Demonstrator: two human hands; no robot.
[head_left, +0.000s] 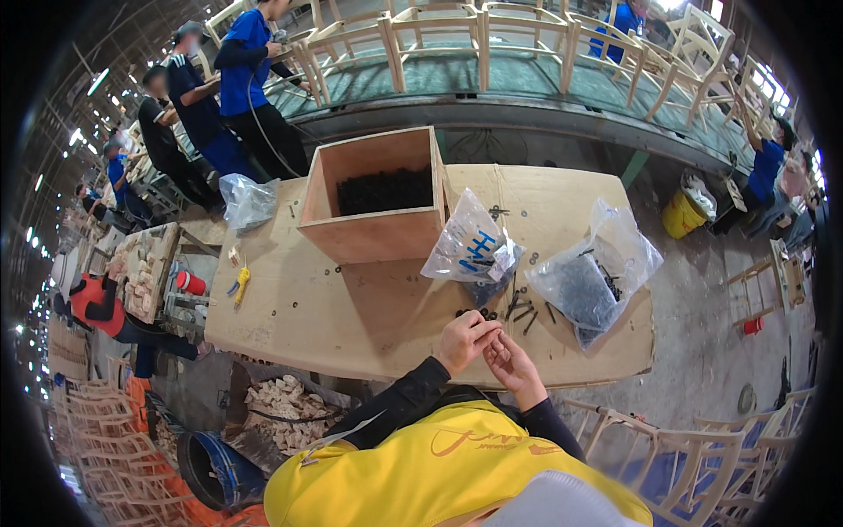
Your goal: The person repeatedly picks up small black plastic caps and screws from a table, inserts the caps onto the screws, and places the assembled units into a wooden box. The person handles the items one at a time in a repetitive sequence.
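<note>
My left hand (pixel 465 343) and my right hand (pixel 512 363) meet over the table's near edge, fingertips pinched together. Whatever sits between them is too small to make out. Just beyond the fingers, several black bolts (pixel 522 311) and dark washers (pixel 475 314) lie loose on the cardboard-covered table (pixel 290 338). Behind these stands a clear plastic bag with blue marks (pixel 474 244), dark small parts at its bottom. To its right, a larger clear bag (pixel 575 294) lies open, with black bolts inside.
A wooden box (pixel 373 239) with black parts stands at the table's back. Yellow-handled pliers (pixel 241 285) and another plastic bag (pixel 248 204) lie left. Beyond runs a green conveyor (pixel 527 110) with wooden chair frames. People work at far left. A yellow bin (pixel 682 216) stands right.
</note>
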